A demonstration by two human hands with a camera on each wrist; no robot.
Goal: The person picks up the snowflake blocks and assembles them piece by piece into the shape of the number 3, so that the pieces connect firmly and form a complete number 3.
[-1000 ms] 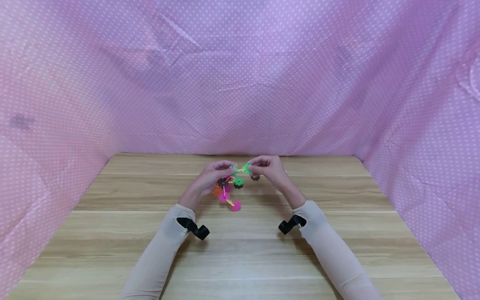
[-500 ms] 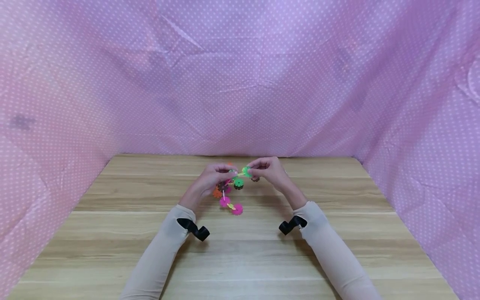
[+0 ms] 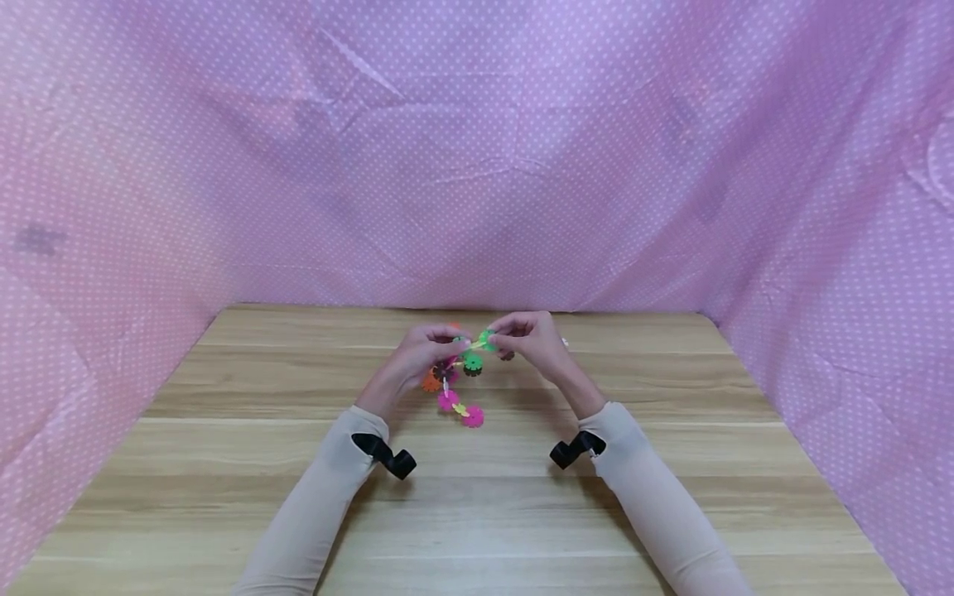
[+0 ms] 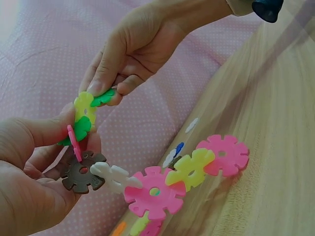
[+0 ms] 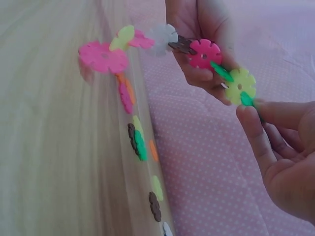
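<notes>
A chain of slotted, flower-shaped plastic discs hangs from my left hand [image 3: 417, 353] above the table. In the left wrist view it runs from an end pink disc [image 4: 226, 155] through a yellow disc [image 4: 191, 169], a larger pink disc [image 4: 154, 192], a white disc [image 4: 113, 177] and a brown disc [image 4: 83, 172]. A pink disc and a green disc [image 4: 81, 129] follow, where my left fingers and thumb pinch the chain. Beyond them sits a yellow disc [image 5: 240, 86]. My right hand [image 3: 538, 341] pinches the last green disc [image 4: 103, 98], which meets the yellow disc's edge.
Loose discs lie on the wooden table [image 3: 492, 513], among them a green disc [image 3: 473, 362], an orange disc [image 3: 430, 382] and a brown disc [image 5: 155, 206]. A pink dotted cloth [image 3: 477, 165] rises behind the table and along both sides.
Both hands have come slightly down and closer together, and still pinch the green discs. The dangling pink end of the chain has swung a little down and to the right.
</notes>
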